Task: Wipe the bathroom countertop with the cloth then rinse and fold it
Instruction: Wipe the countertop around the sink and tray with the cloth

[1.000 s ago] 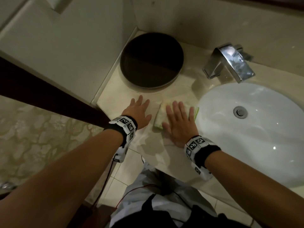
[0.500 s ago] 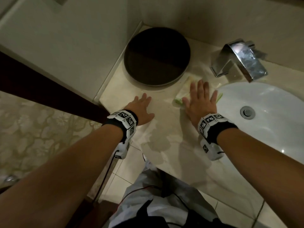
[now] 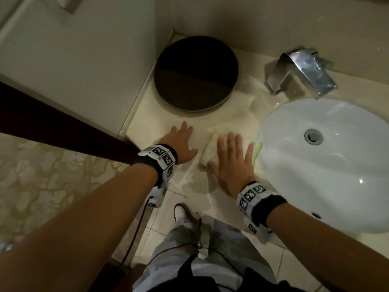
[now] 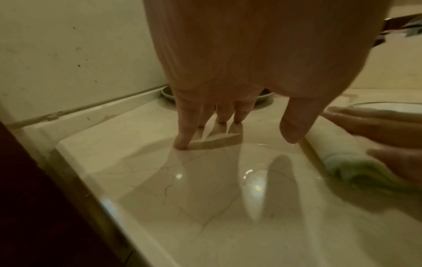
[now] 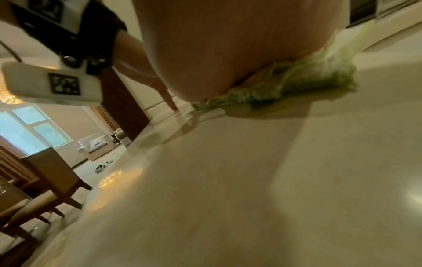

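A folded pale cloth with a green edge (image 3: 210,151) (image 4: 342,162) (image 5: 297,84) lies on the beige marble countertop (image 3: 195,186) just left of the sink. My right hand (image 3: 230,159) presses flat on the cloth, fingers straight and spread, covering most of it. My left hand (image 3: 181,142) (image 4: 228,115) rests beside it on the bare counter, fingers straight with the tips touching the stone. Both wrists wear black bands with white marker blocks.
A round dark tray (image 3: 195,73) sits in the back left corner against the wall. A chrome faucet (image 3: 303,70) stands behind the white oval basin (image 3: 328,165) at right. The counter's front edge runs just under my wrists; tiled floor below.
My right hand has drawn the cloth back from near the faucet and tray toward the counter's front edge. The left hand has stayed planted in the same spot.
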